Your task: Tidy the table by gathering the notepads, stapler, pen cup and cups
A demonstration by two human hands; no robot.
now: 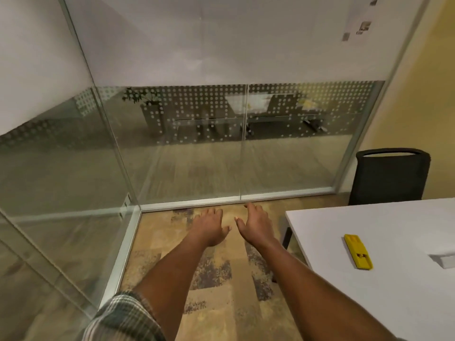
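A big glass wall fills the far side of the room, and a second glass wall runs down the left side; the two meet at a corner with a metal strip along the floor. The carpet between the glass and the table is bare and patchy brown, so there is open floor in the middle. A white table sits on the right, with its near-left edge running slantwise and its far corner close to the right hand. A black chair stands at the far side of the table, against the yellow wall. Both arms reach forward over the open carpet, side by side, not over the table. The left hand is spread with loose fingers and holds nothing. The right hand is also spread wide, thumb pointing toward the left hand, and holds nothing. The two hands are near each other but not touching. A checked sleeve is pushed up on the left arm. On the table, to the right of the hands, lies a yellow stapler, flat on the top. Its long side runs from far-left to near-right. Just right of it, a white thing is cut off by the picture's edge, and I cannot tell what it is.
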